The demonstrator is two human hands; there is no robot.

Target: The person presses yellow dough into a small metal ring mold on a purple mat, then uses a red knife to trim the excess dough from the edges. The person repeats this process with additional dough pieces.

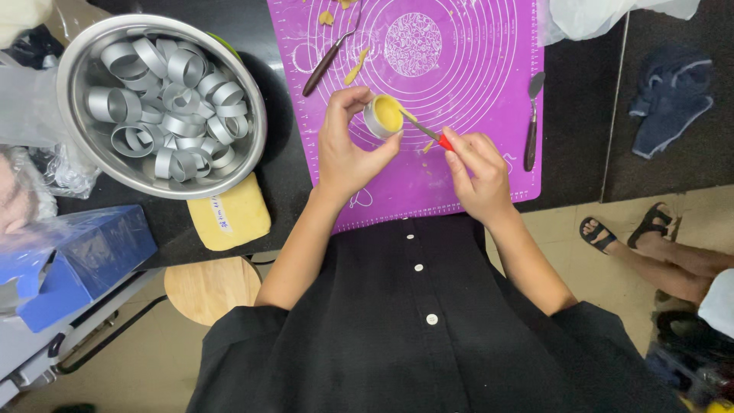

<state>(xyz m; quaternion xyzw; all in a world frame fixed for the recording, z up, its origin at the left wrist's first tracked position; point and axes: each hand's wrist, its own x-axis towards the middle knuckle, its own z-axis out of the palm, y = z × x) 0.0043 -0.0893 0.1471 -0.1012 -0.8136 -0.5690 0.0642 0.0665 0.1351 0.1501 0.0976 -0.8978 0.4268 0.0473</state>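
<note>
While held above the purple silicone baking mat [474, 115] on the black worktop [283, 153], small round metal ring filled with yellow dough [384, 116]: left hand [345, 149] closed around it; right hand [475, 170] pinching red-handled knife [428, 131], blade at ring's rim. Far left: steel bowl of empty metal rings [160, 107].

The person wears a black buttoned garment [428, 321] with small white buttons; short sleeves, bare forearms.

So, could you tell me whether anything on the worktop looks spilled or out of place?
Only small things. Yellow dough scraps lie loose on the purple mat near a dark-handled tool, with more at its top edge. The left hand holds a dough-lined ring; the right hand works it with a red-handled tool.
</note>
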